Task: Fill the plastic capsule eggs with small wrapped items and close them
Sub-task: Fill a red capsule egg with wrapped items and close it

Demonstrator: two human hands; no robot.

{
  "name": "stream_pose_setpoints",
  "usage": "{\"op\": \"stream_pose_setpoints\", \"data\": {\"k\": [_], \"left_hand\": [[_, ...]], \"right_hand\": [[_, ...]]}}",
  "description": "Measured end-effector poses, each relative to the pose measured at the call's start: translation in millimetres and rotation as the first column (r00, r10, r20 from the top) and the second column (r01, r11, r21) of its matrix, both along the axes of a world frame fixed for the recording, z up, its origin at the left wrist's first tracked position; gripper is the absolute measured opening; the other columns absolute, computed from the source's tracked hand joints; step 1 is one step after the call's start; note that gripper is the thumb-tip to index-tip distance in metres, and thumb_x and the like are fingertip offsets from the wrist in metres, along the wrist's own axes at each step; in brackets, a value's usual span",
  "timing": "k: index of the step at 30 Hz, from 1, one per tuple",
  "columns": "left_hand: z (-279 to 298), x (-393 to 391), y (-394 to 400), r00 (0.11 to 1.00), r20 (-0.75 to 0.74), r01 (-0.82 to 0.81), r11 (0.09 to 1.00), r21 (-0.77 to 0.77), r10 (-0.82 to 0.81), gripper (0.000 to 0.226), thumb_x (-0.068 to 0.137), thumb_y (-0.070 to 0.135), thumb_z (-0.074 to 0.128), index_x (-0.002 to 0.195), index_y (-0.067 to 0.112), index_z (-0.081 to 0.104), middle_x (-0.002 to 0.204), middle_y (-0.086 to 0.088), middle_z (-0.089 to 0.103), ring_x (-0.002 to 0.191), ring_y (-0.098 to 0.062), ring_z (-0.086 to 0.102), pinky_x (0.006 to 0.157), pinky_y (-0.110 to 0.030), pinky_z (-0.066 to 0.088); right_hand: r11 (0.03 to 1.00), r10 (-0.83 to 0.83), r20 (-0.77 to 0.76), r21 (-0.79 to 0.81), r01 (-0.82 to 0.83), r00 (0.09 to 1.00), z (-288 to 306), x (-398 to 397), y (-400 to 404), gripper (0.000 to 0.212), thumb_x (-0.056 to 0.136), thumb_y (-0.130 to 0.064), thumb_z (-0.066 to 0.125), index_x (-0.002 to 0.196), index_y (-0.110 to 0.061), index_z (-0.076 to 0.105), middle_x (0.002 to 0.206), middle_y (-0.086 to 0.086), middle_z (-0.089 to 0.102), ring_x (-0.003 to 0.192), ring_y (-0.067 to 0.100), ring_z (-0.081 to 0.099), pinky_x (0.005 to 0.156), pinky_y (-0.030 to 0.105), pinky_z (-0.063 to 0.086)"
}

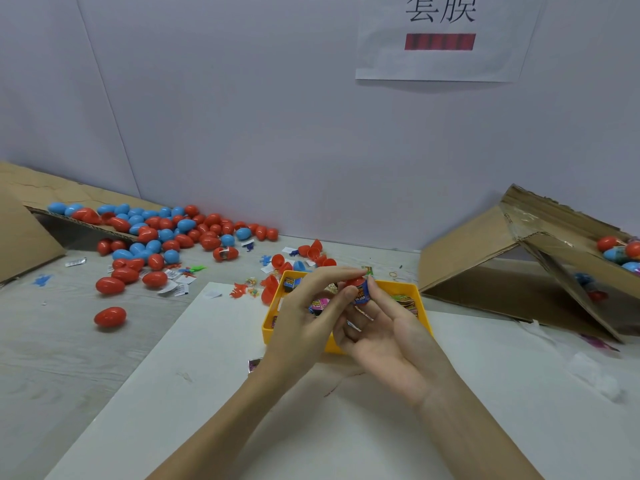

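Both hands meet above the yellow tray (pixel 420 292) of small wrapped items. My left hand (pixel 311 313) pinches a red egg half (pixel 356 281) between thumb and fingertips. My right hand (pixel 384 327) lies palm up and holds a blue-and-red wrapped item (pixel 363 295) at its fingertips, pressed against the egg half. Another small wrapper (pixel 355 325) rests on the right fingers. A pile of closed red and blue capsule eggs (pixel 166 233) lies at the back left.
Open egg halves (pixel 313 252) lie behind the tray. A single red egg (pixel 110 317) sits at the left. A cardboard box (pixel 519 265) with more eggs leans at the right; cardboard flaps (pixel 31 209) stand at the left. A white board (pixel 311 410) covers the table.
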State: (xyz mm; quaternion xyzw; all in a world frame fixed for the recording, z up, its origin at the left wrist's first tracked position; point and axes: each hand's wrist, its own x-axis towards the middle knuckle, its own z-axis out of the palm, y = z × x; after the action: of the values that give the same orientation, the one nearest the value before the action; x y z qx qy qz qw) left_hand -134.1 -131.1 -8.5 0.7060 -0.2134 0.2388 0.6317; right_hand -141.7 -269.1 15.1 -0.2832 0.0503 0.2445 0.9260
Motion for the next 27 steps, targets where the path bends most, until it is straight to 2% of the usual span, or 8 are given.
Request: {"op": "stream_pose_setpoints", "data": {"k": [2,5,8,10,12,18,22,27], "left_hand": [[1.6,-0.5,-0.8,1.000,0.016,0.017,1.000,0.010,-0.017,0.026,0.097,0.014,0.063,0.121,0.017,0.071,0.122,0.004,0.069,0.123,-0.024,0.061,0.094,-0.033,0.055],[3.3,-0.3,2.1,0.999,0.034,0.018,0.998,0.058,-0.020,0.026,0.100,0.011,0.061,0.123,0.020,0.070,0.128,0.006,0.064,0.129,-0.022,0.056,0.096,-0.028,0.053],[2.8,0.1,5.4,0.998,-0.048,-0.023,0.999,0.049,0.026,0.023,0.103,0.018,0.058,0.123,0.024,0.067,0.122,0.006,0.066,0.120,-0.021,0.061,0.093,-0.032,0.056],[3.5,-1.1,6.4,0.989,-0.150,0.003,1.000,-0.018,-0.006,0.019,0.101,0.026,0.060,0.119,0.024,0.068,0.109,0.003,0.072,0.105,-0.019,0.069,0.088,-0.034,0.059],[5.1,-2.6,5.9,0.979,-0.198,0.036,0.998,-0.049,-0.045,0.021,0.096,0.032,0.067,0.115,0.023,0.069,0.101,0.003,0.074,0.096,-0.019,0.072,0.083,-0.030,0.060],[9.6,-2.9,6.9,0.960,-0.259,0.060,0.980,-0.191,-0.109,0.024,0.085,0.029,0.079,0.108,0.023,0.075,0.100,0.000,0.078,0.098,-0.018,0.074,0.084,-0.026,0.060],[13.0,-3.5,9.2,0.959,-0.246,0.071,0.959,-0.274,-0.142,0.021,0.087,0.021,0.078,0.108,0.020,0.079,0.103,-0.002,0.078,0.101,-0.017,0.074,0.080,-0.022,0.058],[12.9,-4.9,9.1,0.977,-0.166,0.088,0.963,-0.256,-0.134,0.025,0.087,0.014,0.075,0.111,0.018,0.078,0.107,0.001,0.077,0.105,-0.014,0.072,0.082,-0.018,0.057]], "right_hand": [[0.999,-0.032,0.046,-0.015,0.032,0.998,-2.2,2.0,-1.7,0.040,0.087,-0.028,0.074,0.122,-0.007,0.072,0.101,0.014,0.074,0.082,0.023,0.074,0.081,0.032,0.056],[0.960,-0.118,0.313,-0.208,0.190,0.942,-5.3,6.4,-5.0,0.035,0.088,-0.025,0.071,0.119,-0.008,0.074,0.111,0.010,0.074,0.098,0.019,0.072,0.085,0.028,0.057],[0.686,-0.133,0.648,-0.486,0.542,0.750,-8.2,8.7,-10.4,0.033,0.086,-0.024,0.077,0.117,-0.016,0.074,0.110,0.000,0.078,0.108,0.014,0.073,0.092,0.031,0.059],[0.518,-0.080,0.766,-0.515,0.683,0.638,-11.2,9.1,-13.1,0.028,0.086,-0.021,0.081,0.113,-0.020,0.074,0.106,-0.004,0.077,0.103,0.013,0.074,0.091,0.034,0.060],[0.452,-0.030,0.819,-0.500,0.739,0.573,-14.3,8.6,-14.5,0.027,0.086,-0.021,0.082,0.112,-0.023,0.074,0.105,-0.007,0.076,0.101,0.012,0.073,0.089,0.032,0.061],[0.334,0.101,0.881,-0.467,0.819,0.461,-16.8,6.1,-10.6,0.031,0.089,-0.022,0.080,0.119,-0.022,0.072,0.114,-0.009,0.072,0.111,0.012,0.069,0.095,0.036,0.059],[0.243,0.184,0.923,-0.375,0.895,0.337,-14.5,3.1,-8.7,0.035,0.089,-0.021,0.079,0.122,-0.019,0.071,0.115,-0.009,0.070,0.113,0.010,0.067,0.094,0.035,0.058],[0.203,0.173,0.950,-0.291,0.935,0.258,-15.2,-0.2,-6.2,0.035,0.088,-0.010,0.079,0.123,-0.014,0.072,0.120,-0.005,0.070,0.117,0.009,0.064,0.099,0.030,0.055]]}}
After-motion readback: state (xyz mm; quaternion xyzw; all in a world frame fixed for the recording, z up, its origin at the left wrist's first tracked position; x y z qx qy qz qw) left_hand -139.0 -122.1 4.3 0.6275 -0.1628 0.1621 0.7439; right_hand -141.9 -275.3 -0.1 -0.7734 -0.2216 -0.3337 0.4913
